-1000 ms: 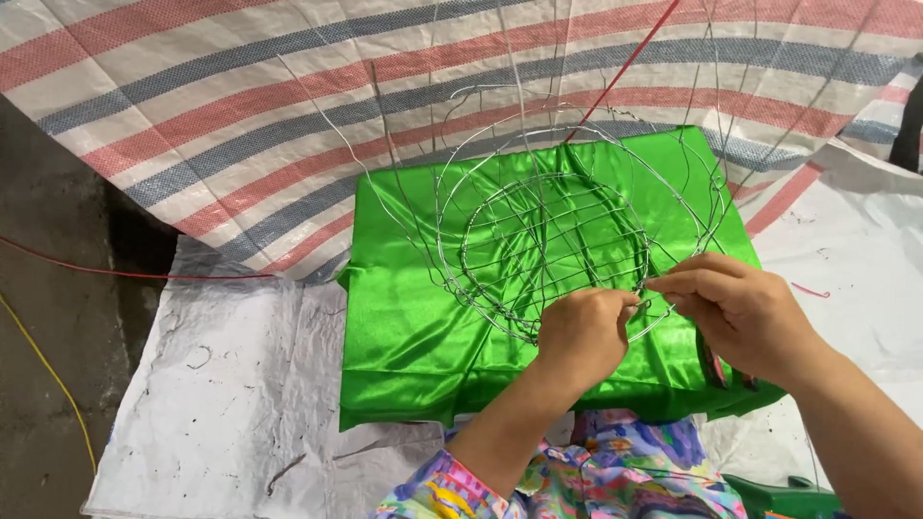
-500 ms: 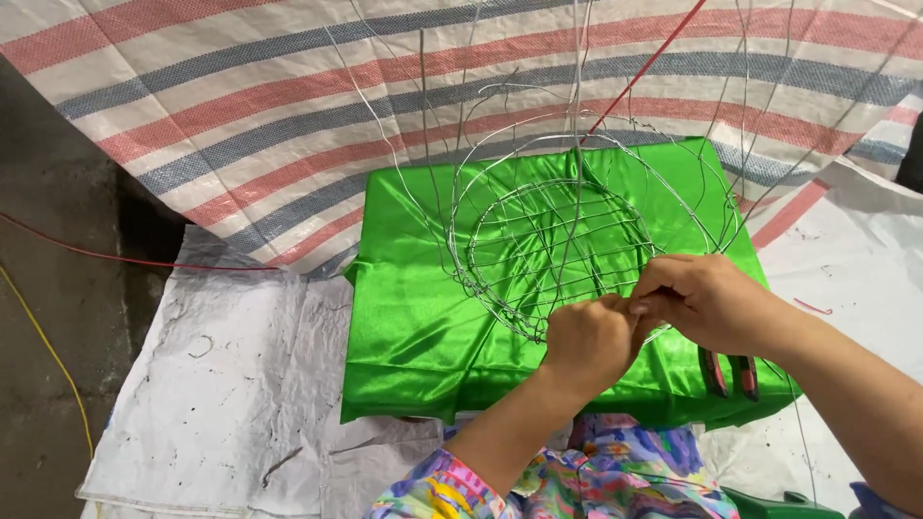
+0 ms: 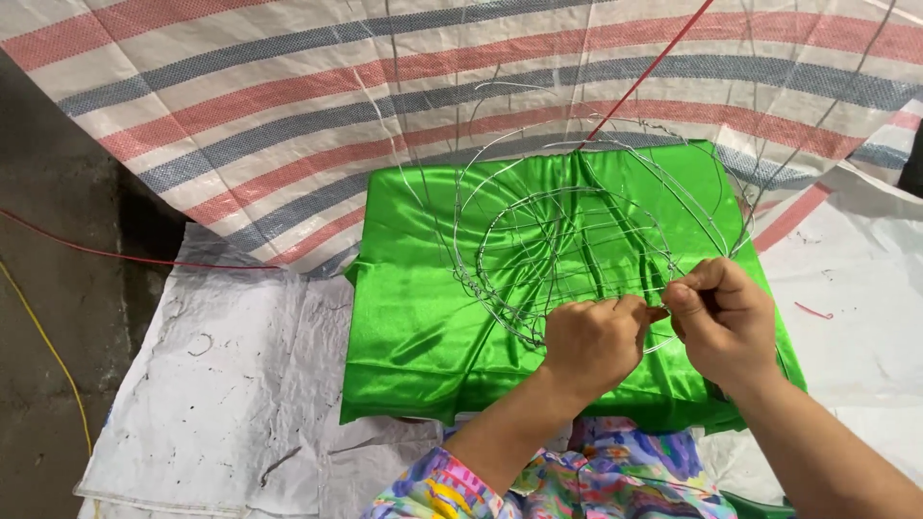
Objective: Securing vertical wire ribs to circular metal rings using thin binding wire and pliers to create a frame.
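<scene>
A round frame of thin silver wire (image 3: 567, 240), made of several hoops and ribs, stands over a block covered in shiny green cloth (image 3: 423, 327). My left hand (image 3: 591, 341) pinches the wire at the frame's near rim. My right hand (image 3: 726, 322) is right beside it, fingers closed on the same stretch of wire. The two hands almost touch at the fingertips. What lies between the fingers is hidden.
A red, blue and white striped tarp (image 3: 288, 96) hangs behind the block. White woven sheeting (image 3: 212, 384) covers the ground to the left and right. A red cord (image 3: 644, 72) runs up from the frame, another red wire (image 3: 96, 252) and a yellow wire (image 3: 43, 346) cross the dark floor at left.
My hands have come together at the frame's near rim; the right hand moved left toward the left hand. The view has shifted slightly.
</scene>
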